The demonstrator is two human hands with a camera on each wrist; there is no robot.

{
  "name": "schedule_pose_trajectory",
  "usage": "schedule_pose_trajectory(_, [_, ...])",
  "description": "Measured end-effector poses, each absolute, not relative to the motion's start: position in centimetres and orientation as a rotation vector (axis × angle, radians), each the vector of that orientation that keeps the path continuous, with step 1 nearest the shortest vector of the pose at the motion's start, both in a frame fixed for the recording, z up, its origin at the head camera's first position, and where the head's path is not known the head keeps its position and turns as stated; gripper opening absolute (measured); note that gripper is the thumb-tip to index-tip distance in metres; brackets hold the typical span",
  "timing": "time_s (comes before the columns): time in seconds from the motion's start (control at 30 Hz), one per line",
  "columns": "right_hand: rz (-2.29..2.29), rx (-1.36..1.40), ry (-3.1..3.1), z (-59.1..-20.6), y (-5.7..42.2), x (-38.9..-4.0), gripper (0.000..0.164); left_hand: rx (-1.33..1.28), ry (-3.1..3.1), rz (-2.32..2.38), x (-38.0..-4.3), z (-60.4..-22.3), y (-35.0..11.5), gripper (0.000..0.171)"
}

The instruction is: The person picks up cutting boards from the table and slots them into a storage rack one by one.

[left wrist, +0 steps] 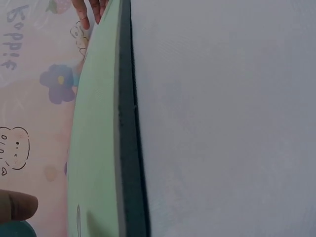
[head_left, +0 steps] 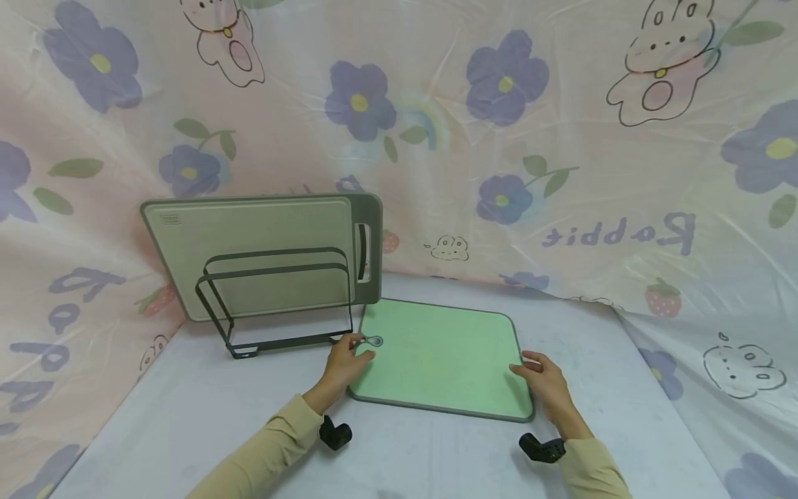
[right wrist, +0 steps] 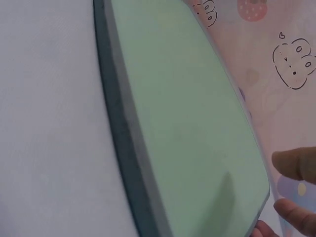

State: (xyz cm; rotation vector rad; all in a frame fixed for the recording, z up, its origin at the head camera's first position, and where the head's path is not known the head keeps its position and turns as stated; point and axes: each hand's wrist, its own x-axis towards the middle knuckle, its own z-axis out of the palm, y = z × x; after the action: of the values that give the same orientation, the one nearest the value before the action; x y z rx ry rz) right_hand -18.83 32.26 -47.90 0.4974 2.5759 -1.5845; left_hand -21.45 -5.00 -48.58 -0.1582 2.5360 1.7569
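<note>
A light green cutting board (head_left: 439, 360) with a grey rim lies flat on the white table. My left hand (head_left: 341, 367) is at its left edge, fingertips beside the small teardrop-shaped hole, thumb apart from the fingers. At the right edge is my right hand (head_left: 544, 381), its fingers along the rim and its thumb over the board's surface. In the left wrist view the left thumb (left wrist: 19, 205) stands off the board's face. The right wrist view shows the right thumb (right wrist: 296, 164) spread from the fingers, with one fingertip (right wrist: 262, 229) right at the board's edge.
A dark wire rack (head_left: 280, 343) stands at the left, close to the left hand. Behind it a larger grey-green cutting board (head_left: 280, 229) with a handle slot leans upright. A patterned curtain (head_left: 430, 173) hangs around the back and sides of the table.
</note>
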Motion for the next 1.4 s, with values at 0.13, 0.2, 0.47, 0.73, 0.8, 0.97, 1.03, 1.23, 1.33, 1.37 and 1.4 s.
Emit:
schedule_pose_trajectory(0.13, [-1.584, 0.495, 2.585, -47.8, 32.2, -18.7, 0.066, -0.201, 2.48, 1.806, -21.5, -48.6, -4.9, 0.047])
schedule_pose_trajectory(0.2, [-1.578, 0.502, 2.59, -47.8, 32.2, -18.6, 0.066, -0.209, 2.473, 1.81, -21.5, -48.6, -4.8, 0.047])
schedule_pose_trajectory(0.47, [-1.57, 0.558, 2.586, -47.6, 32.2, -18.5, 0.063, -0.247, 2.409, 1.845, -21.7, -48.1, -4.8, 0.047])
schedule_pose_trajectory(0.73, [-1.601, 0.553, 2.495, -47.4, 32.4, -18.4, 0.066, -0.284, 2.375, 1.845, -22.0, -48.1, -5.0, 0.047])
schedule_pose_trajectory(0.8, [-1.597, 0.559, 2.495, -47.4, 32.5, -18.4, 0.066, -0.289, 2.37, 1.843, -22.1, -48.1, -5.0, 0.048])
schedule_pose_trajectory(0.97, [-1.579, 0.58, 2.501, -47.5, 32.8, -18.3, 0.065, -0.283, 2.372, 1.83, -22.1, -48.1, -4.8, 0.05])
schedule_pose_trajectory(1.03, [-1.572, 0.588, 2.505, -47.6, 32.8, -18.3, 0.063, -0.279, 2.37, 1.826, -22.0, -48.1, -4.8, 0.052])
schedule_pose_trajectory(1.23, [-1.574, 0.595, 2.506, -47.8, 33.2, -18.4, 0.059, -0.269, 2.361, 1.794, -21.9, -48.1, -4.7, 0.058])
schedule_pose_trajectory(1.33, [-1.586, 0.59, 2.505, -47.8, 33.4, -18.3, 0.06, -0.271, 2.351, 1.778, -22.0, -47.9, -4.6, 0.058])
schedule_pose_trajectory(1.37, [-1.586, 0.582, 2.509, -47.7, 33.5, -18.3, 0.06, -0.27, 2.341, 1.779, -22.1, -47.8, -4.5, 0.058])
schedule_pose_trajectory(1.4, [-1.586, 0.572, 2.513, -47.7, 33.5, -18.2, 0.06, -0.27, 2.328, 1.782, -22.1, -47.8, -4.5, 0.058])
